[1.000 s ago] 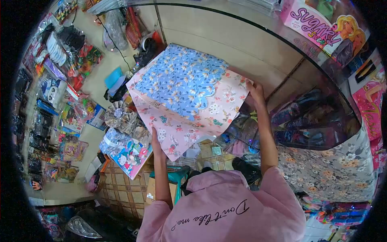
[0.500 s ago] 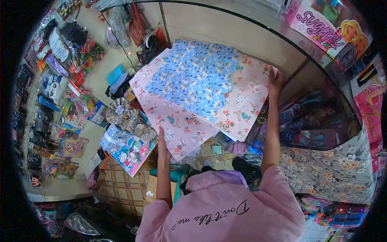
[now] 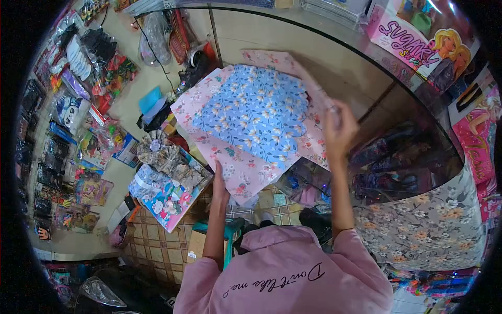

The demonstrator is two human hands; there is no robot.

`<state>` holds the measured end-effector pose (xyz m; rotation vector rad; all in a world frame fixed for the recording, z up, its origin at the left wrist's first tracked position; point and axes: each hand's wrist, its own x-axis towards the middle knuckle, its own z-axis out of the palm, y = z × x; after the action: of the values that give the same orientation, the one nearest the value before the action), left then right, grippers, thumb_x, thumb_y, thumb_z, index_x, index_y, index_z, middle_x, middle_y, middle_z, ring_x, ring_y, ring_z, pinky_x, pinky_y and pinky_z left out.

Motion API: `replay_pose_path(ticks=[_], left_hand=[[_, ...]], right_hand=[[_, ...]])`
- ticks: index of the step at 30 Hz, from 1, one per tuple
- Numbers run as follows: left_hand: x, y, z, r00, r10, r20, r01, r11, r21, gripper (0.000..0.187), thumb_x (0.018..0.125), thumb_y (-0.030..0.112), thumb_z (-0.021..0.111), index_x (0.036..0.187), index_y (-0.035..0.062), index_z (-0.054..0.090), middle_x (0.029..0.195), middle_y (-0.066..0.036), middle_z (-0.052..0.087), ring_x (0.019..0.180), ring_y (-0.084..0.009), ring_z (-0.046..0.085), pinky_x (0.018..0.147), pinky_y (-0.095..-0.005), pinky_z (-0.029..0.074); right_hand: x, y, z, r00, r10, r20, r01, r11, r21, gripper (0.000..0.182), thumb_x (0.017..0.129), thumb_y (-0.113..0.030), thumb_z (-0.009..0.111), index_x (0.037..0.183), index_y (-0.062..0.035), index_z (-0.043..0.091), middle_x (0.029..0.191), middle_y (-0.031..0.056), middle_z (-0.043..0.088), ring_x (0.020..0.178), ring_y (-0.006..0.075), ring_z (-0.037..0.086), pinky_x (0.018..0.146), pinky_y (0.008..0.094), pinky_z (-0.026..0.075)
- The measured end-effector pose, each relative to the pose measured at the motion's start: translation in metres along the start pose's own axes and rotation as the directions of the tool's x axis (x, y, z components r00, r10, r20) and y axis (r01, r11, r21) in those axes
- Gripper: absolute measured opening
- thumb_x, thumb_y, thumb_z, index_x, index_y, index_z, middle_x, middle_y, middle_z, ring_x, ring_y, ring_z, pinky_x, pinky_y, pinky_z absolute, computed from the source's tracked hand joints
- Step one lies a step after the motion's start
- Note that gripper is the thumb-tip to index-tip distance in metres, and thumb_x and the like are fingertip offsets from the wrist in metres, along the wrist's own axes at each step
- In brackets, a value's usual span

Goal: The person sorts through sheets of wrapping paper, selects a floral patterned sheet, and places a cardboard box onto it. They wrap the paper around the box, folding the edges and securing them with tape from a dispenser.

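Observation:
A sheet of pink floral wrapping paper (image 3: 235, 175) spreads in front of me. On top of it lies a blue floral paper (image 3: 256, 112) with a scalloped right edge. My left hand (image 3: 220, 187) grips the pink sheet's lower left edge, thumb on top and fingers hidden underneath. Over on the right, my right hand (image 3: 341, 128) is closed on the pink sheet's right edge, which bends up and inward; the hand is slightly blurred. The pink sheet's far edge is lifted into a curl above the blue paper.
A Hello Kitty box (image 3: 168, 205) with ribbon bows (image 3: 162, 154) on it sits left of the paper. A curved glass counter (image 3: 314, 26) runs behind. Packaged goods (image 3: 94, 144) cover the left shelf. A stool (image 3: 230, 235) stands below, and floral cloth (image 3: 418, 225) hangs at right.
My right hand has moved left and down, bringing the pink sheet's right edge inward and curling it up. My left hand has shifted slightly right and down, still on the sheet.

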<state>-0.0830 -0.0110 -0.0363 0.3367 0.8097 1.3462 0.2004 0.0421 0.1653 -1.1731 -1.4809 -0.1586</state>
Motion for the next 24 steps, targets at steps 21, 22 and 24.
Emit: replay_pose_path(ticks=[21,22,24], left_hand=[[0.024,-0.05,0.066,0.997,0.055,0.054,-0.075,0.854,0.515,0.049,0.094,0.046,0.047,0.109,0.0009,0.062,0.1,-0.01,0.065,0.088,-0.0192,0.064,0.083,-0.0315,0.05],[0.028,-0.054,0.054,0.99,0.137,-0.017,-0.105,0.828,0.55,0.054,0.094,0.05,0.046,0.102,-0.0006,0.064,0.084,-0.007,0.066,0.073,-0.0202,0.062,0.074,-0.0331,0.051],[0.023,-0.049,0.021,0.977,0.141,0.161,-0.214,0.599,0.771,0.057,0.095,0.051,0.043,0.108,-0.0016,0.061,0.081,-0.007,0.065,0.069,-0.0217,0.06,0.072,-0.0342,0.05]], right_hand=[[-0.106,-0.017,0.046,0.822,-0.256,0.508,0.075,0.934,0.349,0.045,0.065,-0.003,0.069,0.109,-0.0037,0.062,0.108,0.0168,0.064,0.101,0.0341,0.062,0.085,0.0403,0.051],[-0.115,-0.006,0.054,0.808,-0.226,0.544,0.058,0.949,0.309,0.046,0.065,-0.003,0.068,0.111,-0.0039,0.061,0.111,0.0178,0.063,0.104,0.0351,0.061,0.087,0.0412,0.05],[-0.131,0.012,0.063,0.761,-0.143,0.632,0.027,0.982,0.189,0.048,0.07,0.001,0.06,0.118,-0.0041,0.058,0.119,0.0207,0.06,0.11,0.0379,0.057,0.093,0.0427,0.047]])
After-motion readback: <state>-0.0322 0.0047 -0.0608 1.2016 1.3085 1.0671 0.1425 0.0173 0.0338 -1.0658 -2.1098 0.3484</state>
